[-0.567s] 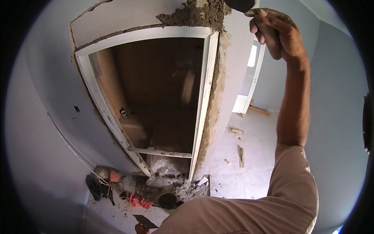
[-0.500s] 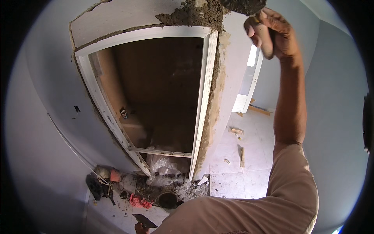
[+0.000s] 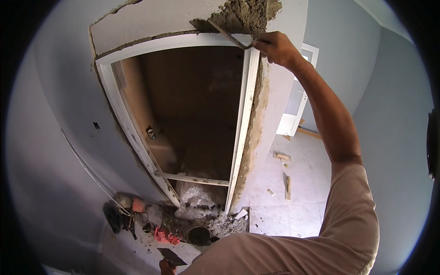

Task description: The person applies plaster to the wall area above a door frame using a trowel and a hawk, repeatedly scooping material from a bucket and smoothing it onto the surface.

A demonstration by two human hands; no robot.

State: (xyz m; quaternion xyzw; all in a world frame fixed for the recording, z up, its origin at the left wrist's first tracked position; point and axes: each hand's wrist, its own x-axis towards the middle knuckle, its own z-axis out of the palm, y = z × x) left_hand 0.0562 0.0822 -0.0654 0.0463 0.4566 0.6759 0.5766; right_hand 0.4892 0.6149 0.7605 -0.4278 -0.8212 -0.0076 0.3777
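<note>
My right hand (image 3: pixel 278 49) is closed round a trowel (image 3: pixel 225 33), reaching up to the upper right corner of a white door frame (image 3: pixel 174 46). Seen nearly edge-on, the trowel's blade lies at the lower edge of a patch of wet grey-brown mortar (image 3: pixel 250 16) on the wall above the frame. Low in the picture, my left hand (image 3: pixel 166 266) grips a dark flat plate-like tool (image 3: pixel 172 256), whose exact kind I cannot make out; only part of that hand shows. Rough mortar (image 3: pixel 254 123) also runs down the frame's right side.
A dark bucket (image 3: pixel 198 235) stands among rubble at the frame's foot. Left of it lie a red cloth (image 3: pixel 166 236) and a dark bag (image 3: pixel 112 216). Wood pieces (image 3: pixel 288 188) rest on the tiled floor at right. A white door (image 3: pixel 293 105) stands beyond.
My right hand has come down and left with the trowel, from beside the mortar to the frame's corner. Mortar now also shows further right on the wall. My left hand has barely moved.
</note>
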